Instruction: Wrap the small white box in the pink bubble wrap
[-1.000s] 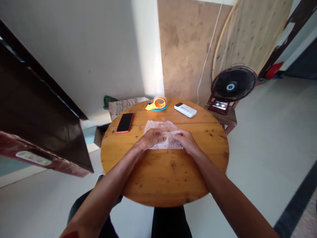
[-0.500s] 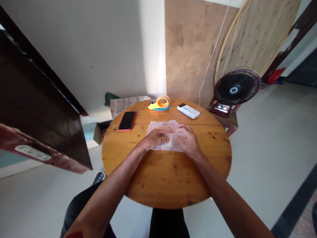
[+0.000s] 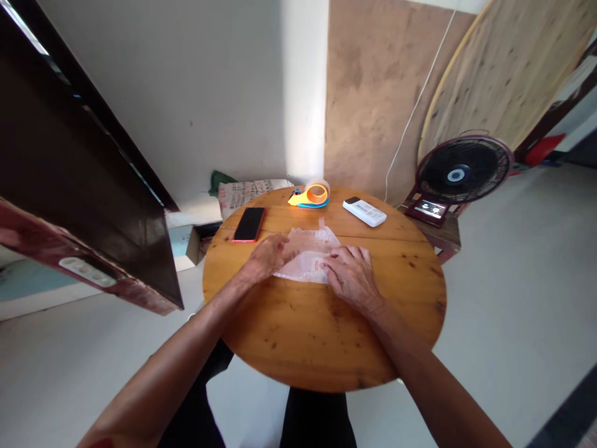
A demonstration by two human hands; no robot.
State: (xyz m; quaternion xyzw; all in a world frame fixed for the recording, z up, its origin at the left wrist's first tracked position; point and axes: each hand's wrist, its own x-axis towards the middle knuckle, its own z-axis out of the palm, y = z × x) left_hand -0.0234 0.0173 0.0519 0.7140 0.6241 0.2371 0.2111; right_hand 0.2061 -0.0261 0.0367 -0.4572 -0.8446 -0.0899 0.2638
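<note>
A sheet of bubble wrap lies on the round wooden table, with a narrow strip standing out at its far edge. Near its middle shows a small pale patch with red marks; whether it is inside or on top I cannot tell. At the sheet's left edge is my left hand, its fingers apart and slightly bent, with nothing visibly gripped. My right hand lies palm down over the right part of the wrap, fingers spread, hiding that side.
Behind the wrap sits an orange and blue tape dispenser. A red-edged phone lies at the left, a white device with a dark end at the right. Beyond the table's right edge stands a fan on a low stool.
My left hand has moved left from the middle of the wrap. My right hand has flattened onto it, and the red-marked patch now shows. The whole view has shifted slightly.
</note>
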